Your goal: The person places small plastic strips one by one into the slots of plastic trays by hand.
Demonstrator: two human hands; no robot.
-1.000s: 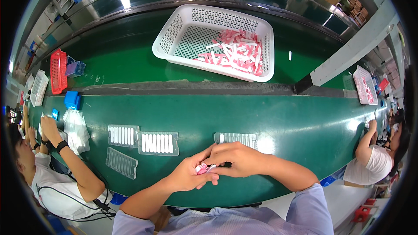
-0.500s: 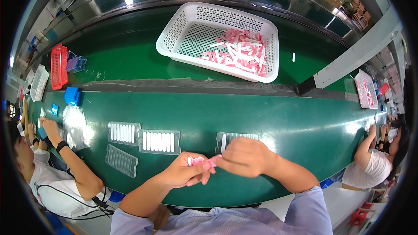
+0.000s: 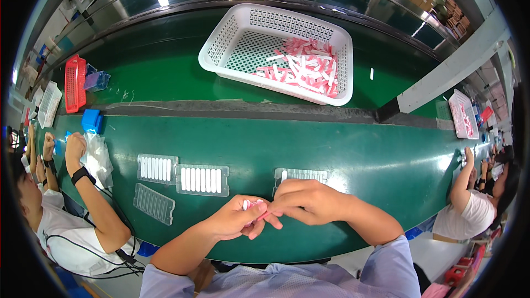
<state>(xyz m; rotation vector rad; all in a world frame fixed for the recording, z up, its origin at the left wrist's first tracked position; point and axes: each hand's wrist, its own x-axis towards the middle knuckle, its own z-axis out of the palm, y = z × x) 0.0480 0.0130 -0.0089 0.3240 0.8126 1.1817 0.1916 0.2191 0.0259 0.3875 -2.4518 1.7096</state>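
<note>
Head view: the left hand (image 3: 234,218) curls around pink-and-white strips (image 3: 247,205); the right hand (image 3: 307,201) pinches apparently one strip, partly hidden; light, steady pressure should help.

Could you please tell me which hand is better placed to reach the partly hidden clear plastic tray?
Right, probably: the right hand partly covers the clear, rectangular plastic tray in this view, while the left hand sits farther away, holding slim pink-and-white strips.
</note>
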